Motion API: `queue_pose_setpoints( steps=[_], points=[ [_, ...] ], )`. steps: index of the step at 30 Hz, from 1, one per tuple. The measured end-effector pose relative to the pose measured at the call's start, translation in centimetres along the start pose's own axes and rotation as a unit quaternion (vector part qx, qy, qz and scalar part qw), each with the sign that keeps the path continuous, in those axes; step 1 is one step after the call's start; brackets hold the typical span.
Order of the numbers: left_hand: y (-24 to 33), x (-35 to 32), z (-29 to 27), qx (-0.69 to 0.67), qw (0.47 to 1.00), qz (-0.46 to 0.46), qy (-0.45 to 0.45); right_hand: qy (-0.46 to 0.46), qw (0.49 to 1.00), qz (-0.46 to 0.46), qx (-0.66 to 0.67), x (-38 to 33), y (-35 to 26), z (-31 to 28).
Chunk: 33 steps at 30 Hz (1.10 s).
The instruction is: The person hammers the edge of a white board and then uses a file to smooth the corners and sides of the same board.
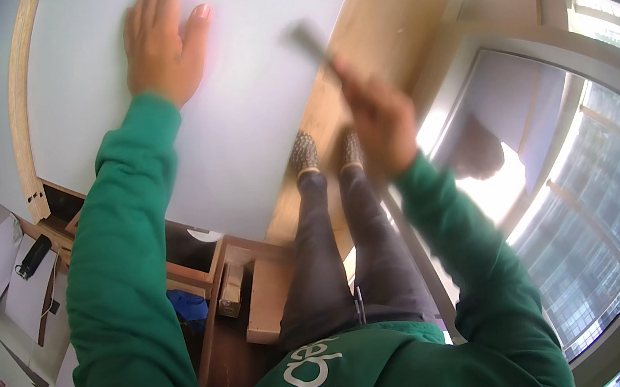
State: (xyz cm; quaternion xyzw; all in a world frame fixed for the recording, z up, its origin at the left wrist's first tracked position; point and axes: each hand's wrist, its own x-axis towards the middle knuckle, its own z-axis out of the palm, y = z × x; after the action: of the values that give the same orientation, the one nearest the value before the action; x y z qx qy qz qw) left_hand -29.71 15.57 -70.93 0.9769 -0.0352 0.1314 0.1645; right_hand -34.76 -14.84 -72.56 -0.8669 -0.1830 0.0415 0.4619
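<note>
Pressing flat, open left hand (163,43) on smooth white panel (249,106) w/ right hand (380,123) fisted round blurred dark tool (309,40)

Green hoodie sleeves (119,286), dark trousers (343,253), patterned shoes (304,152).

We see a large white rectangular board (249,106) with a smooth, matt laminate face; its left edge shows raw, layered light plywood (22,116). Our left hand (163,43) lies flat on that matt face. Our right hand (380,123) grips a blurred, dark, dull-looking tool (309,40); its material we cannot tell. The sleeves (119,286) are soft green knitted cloth, the trousers (335,254) grey woven cloth. The floor (387,14) beside the board's right edge looks like light, faintly glossy wood.
</note>
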Motion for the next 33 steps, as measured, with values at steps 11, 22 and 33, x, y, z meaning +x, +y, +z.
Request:
queue_pose_setpoints(
  steps=[11,22,33],
  points=[
    [-0.6,0.0,0.1,0.02,1.0,0.005,0.014,-0.028,0.999,0.019,0.012,1.4,-0.2,-2.1],
    [-0.7,-0.1,-0.1,0.017,1.0,-0.003,0.011,0.064,0.997,0.0,0.046,9.7,4.0,-2.9],
    [0.2,0.2,-0.1,0.008,1.0,-0.006,0.015,0.041,0.933,0.285,0.216,19.5,4.2,-7.4]
  ],
)
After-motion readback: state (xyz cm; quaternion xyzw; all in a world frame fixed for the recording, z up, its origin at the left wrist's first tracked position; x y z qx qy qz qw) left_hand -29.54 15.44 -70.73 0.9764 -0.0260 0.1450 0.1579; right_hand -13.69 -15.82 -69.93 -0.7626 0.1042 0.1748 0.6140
